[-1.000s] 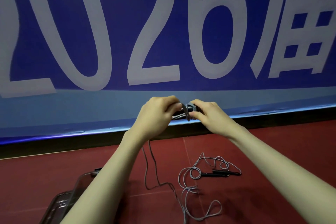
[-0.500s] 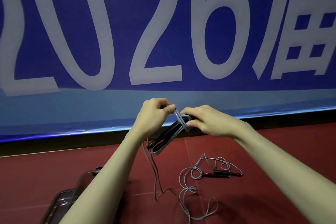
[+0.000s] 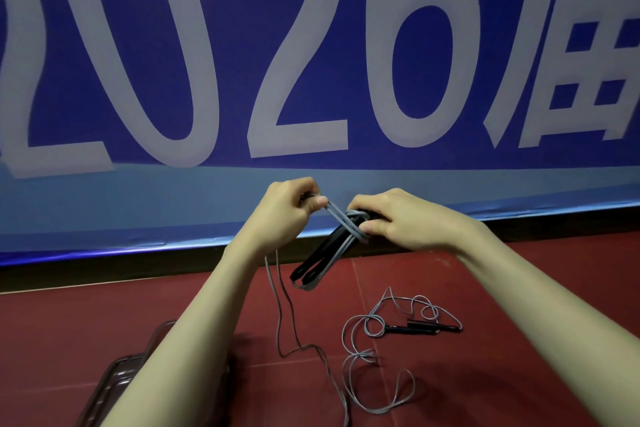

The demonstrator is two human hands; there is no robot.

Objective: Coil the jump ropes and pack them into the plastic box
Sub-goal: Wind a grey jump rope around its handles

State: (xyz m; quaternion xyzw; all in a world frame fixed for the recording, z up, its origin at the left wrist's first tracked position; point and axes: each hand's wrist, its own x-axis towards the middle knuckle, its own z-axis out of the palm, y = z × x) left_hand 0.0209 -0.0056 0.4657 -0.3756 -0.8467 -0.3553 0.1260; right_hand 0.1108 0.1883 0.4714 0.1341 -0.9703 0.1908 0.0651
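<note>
In the head view, two bare arms reach out in front of a big blue cloth banner with pale numbers [image 3: 311,55] on it. The right hand [image 3: 405,218] is curled tight around the top of a bundle made of two black handles and folded grey cord, the held jump rope [image 3: 322,253]. The bundle tilts down and to the left from that hand, in the air below the banner. The left hand [image 3: 287,211] is just left of the bundle and pinches a doubled grey cord that stretches across to it. More of this cord hangs down from the left hand to the dark red floor [image 3: 485,374]. A second grey jump rope with black handles [image 3: 408,328] lies loose and tangled on the floor, well below the banner and to the right. A clear plastic box [image 3: 117,378] sits on the floor at the lower left, partly hidden by the left arm.
</note>
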